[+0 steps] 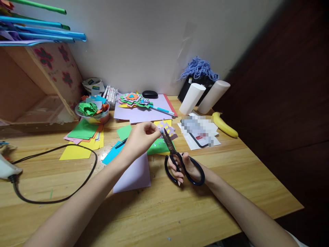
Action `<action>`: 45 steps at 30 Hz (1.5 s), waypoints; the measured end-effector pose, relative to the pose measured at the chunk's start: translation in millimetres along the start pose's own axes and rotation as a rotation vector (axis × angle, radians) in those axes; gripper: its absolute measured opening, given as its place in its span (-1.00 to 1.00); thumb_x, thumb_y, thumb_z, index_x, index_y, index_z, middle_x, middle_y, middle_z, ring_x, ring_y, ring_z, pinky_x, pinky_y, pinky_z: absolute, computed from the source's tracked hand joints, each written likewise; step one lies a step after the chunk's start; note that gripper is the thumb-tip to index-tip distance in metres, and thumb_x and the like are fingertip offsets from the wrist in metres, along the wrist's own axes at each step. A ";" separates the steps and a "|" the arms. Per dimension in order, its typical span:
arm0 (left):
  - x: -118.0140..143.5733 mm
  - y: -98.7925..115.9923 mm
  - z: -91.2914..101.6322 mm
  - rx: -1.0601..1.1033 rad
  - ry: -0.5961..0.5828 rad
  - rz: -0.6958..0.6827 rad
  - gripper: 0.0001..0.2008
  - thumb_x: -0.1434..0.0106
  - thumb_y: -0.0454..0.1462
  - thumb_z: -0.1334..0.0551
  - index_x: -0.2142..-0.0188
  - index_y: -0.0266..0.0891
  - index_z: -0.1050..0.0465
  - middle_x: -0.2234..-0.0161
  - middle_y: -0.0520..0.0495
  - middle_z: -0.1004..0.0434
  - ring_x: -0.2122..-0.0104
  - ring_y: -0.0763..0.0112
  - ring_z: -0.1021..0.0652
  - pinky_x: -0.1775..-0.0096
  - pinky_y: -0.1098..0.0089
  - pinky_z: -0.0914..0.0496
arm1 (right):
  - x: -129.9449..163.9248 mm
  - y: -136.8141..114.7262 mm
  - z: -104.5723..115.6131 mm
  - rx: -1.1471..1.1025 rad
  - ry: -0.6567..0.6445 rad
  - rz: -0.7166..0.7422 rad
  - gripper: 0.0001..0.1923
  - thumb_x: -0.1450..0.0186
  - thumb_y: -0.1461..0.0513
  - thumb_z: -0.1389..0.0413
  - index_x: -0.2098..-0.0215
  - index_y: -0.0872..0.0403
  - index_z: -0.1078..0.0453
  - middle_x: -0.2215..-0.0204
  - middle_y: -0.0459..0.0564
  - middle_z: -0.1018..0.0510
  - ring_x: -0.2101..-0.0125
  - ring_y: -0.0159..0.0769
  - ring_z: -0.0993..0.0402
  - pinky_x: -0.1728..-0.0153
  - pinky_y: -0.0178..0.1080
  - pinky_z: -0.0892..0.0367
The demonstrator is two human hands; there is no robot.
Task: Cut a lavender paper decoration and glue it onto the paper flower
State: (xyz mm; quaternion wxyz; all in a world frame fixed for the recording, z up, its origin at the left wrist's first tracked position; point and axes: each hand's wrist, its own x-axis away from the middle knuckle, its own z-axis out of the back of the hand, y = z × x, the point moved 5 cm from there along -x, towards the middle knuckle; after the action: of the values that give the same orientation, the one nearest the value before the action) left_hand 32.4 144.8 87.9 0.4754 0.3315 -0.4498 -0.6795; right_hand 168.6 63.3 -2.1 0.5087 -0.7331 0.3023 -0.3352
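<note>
My right hand (185, 167) grips a pair of scissors (171, 145) with large black handles, fingers wrapped through the loops. The blades point up and to the left, their tips beside my left hand's fingertips. My left hand (144, 136) pinches a tiny bluish piece of paper (161, 131) between thumb and finger, right at the blade tips. Beneath and behind lie a lilac cut-out (166, 128) with yellow showing through, and a green sheet (159, 146) with small scraps on it. A lilac sheet (136, 175) rests below my left wrist, beside a blue sheet (112, 154) and a dark pen (120, 143).
A glue gun (9, 167) with a looping black cord (95, 161) lies at left. Further back are a tub of paper scraps (94, 116), layered paper flowers (132, 97), two white cylinders (192, 98), a phone (199, 137) and a banana (224, 125). A box (55, 79) stands at left.
</note>
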 end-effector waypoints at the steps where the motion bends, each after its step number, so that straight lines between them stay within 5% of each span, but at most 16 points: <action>1: 0.0 0.5 2.0 -0.011 0.020 -0.015 -0.86 -0.05 -0.22 -0.20 0.53 -0.27 -0.38 0.50 -0.01 -0.48 0.45 0.43 -0.44 0.38 0.44 -0.27 | 0.4 1.0 0.0 -0.007 -0.007 -0.003 -0.25 0.06 -0.41 0.18 0.50 0.10 -0.17 0.74 -0.25 -0.20 0.76 -0.49 -0.19 0.69 -0.36 -0.28; 31: -0.4 -5.3 -6.1 0.073 -0.160 0.027 -0.85 0.00 -0.26 -0.21 0.60 -0.27 -0.31 0.57 0.03 -0.38 0.52 0.49 -0.39 0.42 0.45 -0.25 | -0.1 1.9 2.8 0.070 0.009 0.029 -0.26 0.05 -0.40 0.15 0.49 0.09 -0.16 0.73 -0.24 -0.19 0.74 -0.48 -0.19 0.70 -0.40 -0.20; 45: -1.3 -6.2 -5.6 0.058 -0.255 0.070 -0.86 -0.05 -0.25 -0.18 0.54 -0.28 -0.40 0.53 -0.04 -0.49 0.51 0.43 -0.49 0.39 0.42 -0.32 | 1.4 -4.4 0.1 0.103 0.006 -0.030 -0.27 0.09 -0.40 0.10 0.50 0.09 -0.13 0.73 -0.28 -0.14 0.77 -0.54 -0.11 0.73 -0.43 -0.16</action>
State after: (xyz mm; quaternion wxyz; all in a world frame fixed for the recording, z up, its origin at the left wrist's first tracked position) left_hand 35.6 145.3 80.0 0.4281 0.2400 -0.5375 -0.6858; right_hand 170.0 63.6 2.3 0.5396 -0.7094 0.2754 -0.3602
